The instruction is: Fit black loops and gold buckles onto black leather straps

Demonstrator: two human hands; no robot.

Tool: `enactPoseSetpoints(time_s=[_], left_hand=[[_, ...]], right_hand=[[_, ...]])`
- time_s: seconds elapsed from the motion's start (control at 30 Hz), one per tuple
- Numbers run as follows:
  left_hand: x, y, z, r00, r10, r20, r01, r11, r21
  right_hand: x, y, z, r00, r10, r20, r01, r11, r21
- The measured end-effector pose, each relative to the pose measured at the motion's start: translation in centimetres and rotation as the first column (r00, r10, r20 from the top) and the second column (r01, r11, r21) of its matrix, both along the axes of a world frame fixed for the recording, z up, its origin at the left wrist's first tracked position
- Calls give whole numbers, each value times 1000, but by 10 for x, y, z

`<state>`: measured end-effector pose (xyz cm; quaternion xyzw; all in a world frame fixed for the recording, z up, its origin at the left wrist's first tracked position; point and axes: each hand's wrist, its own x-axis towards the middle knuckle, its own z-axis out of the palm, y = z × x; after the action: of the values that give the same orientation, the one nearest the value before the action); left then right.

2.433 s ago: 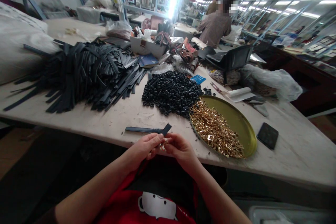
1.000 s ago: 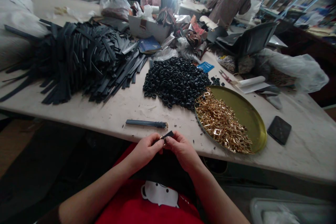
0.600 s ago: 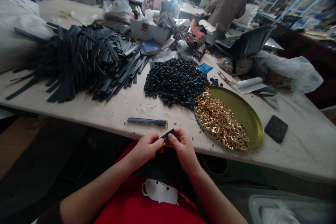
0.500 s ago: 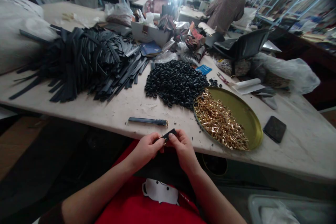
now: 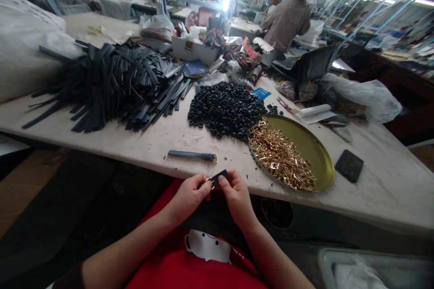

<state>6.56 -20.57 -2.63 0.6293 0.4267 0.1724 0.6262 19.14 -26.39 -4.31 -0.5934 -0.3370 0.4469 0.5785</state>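
Just past the table's front edge, my left hand (image 5: pixel 191 195) and my right hand (image 5: pixel 236 193) meet, both closed. Between their fingertips is a short dark strap (image 5: pixel 220 175), with a gold buckle (image 5: pixel 209 179) at its left part. My left thumb and fingers pinch the buckle end; my right thumb presses on the strap's other end. Fingers hide part of both. Another dark strap (image 5: pixel 190 155) lies flat on the table just beyond, gold buckle at its right end. Farther off are a heap of black loops (image 5: pixel 225 110) and a round tray (image 5: pixel 320 153) with many gold buckles (image 5: pixel 281 158).
A large pile of dark strips (image 5: pixel 125 81) covers the left of the table (image 5: pixel 135 149). A dark phone-like slab (image 5: pixel 349 165) lies right of the tray. Behind are scissors (image 5: pixel 283 104), a blue packet (image 5: pixel 261 93) and a box of scraps (image 5: pixel 196 49). A person (image 5: pixel 286 22) stands farther back.
Earlier the held strap stood up at an angle with gold metal below it; now it lies slanted between both hands, buckle showing. The view has shifted slightly. Lately the hands have barely moved.
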Motion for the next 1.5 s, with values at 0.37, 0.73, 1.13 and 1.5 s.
enactPoseSetpoints(time_s=[0.37,0.73,1.13,1.5], left_hand=[[4,5,22,969,-125,-212,173,959,225],[20,46,17,977,-93,-193,112,990,90],[33,77,2,993,-99,-71,103,994,46],[27,69,13,983,31,-181,36,933,357]], right_hand=[[20,12,8,988,152,-37,-154,985,-82],[33,47,8,945,174,279,-157,984,-82],[97,106,7,587,142,797,-147,987,-68],[103,120,1,446,132,885,-101,990,-97]])
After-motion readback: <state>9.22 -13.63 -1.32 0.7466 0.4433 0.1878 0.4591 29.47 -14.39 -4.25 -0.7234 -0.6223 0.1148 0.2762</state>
